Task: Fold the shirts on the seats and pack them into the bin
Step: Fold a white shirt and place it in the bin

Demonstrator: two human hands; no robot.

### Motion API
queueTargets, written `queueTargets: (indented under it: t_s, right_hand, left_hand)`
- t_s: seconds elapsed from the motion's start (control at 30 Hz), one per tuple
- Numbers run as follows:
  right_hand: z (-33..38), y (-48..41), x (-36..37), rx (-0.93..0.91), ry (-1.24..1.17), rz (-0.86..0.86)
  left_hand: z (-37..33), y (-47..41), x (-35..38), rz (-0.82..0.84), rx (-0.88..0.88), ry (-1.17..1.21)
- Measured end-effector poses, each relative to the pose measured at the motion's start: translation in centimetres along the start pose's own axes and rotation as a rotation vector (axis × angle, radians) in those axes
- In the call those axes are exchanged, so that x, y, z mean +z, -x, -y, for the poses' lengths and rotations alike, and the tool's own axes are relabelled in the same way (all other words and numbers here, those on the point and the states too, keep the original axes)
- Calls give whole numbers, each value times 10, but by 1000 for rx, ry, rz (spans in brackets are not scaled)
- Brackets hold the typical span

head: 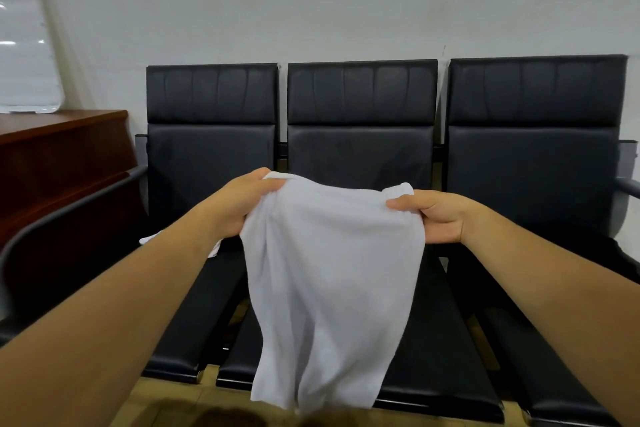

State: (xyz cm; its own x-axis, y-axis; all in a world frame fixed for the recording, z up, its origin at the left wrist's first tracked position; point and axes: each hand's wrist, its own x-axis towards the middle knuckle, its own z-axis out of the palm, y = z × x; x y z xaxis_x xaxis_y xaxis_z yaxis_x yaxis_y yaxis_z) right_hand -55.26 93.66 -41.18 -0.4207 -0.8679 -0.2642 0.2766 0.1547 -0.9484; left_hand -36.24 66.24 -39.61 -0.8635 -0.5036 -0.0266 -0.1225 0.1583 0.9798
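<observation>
- While held over the middle black padded seat (429, 340), the pale white cloth shirt (332, 281) hangs from its top edge.
- I note left hand (239, 204) and right hand (436, 218) each clenched on a top corner.
- More white cloth (149, 238) lies on the left seat (187, 333).

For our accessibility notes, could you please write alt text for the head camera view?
The left hand and right hand grip a white shirt by its top edge, and it hangs before three black seats. Another white cloth lies on the left seat, partly hidden by the arm. A wooden cabinet stands at the left.
</observation>
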Motion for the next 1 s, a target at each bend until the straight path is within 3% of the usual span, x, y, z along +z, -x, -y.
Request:
queueTargets:
  t_s: [0.2,0.33,0.5,0.63,0.7,0.87,1.0]
  right_hand:
    - [11,3,-19,145,263,-18]
    - [14,5,-28,241,430,-102]
    - [5,4,-33,47,69,-283]
    - [1,2,-32,-26,-157,-410]
    - [2,0,-29,-52,-228,-414]
    - [5,-3,-25,-138,-374,-424]
    - [12,0,-26,-6,-434,-507]
  left_hand:
    - [5,-1,-28,-2,37,-398]
    - [8,-3,-41,13,-22,-501]
    - [6,-1,-62,220,-265,-389]
    - [6,-3,-71,126,-277,-613]
    - [6,-5,-69,85,-276,-483]
    - [10,-15,-60,-61,-264,235]
    - [13,-22,-49,-169,-353,442]
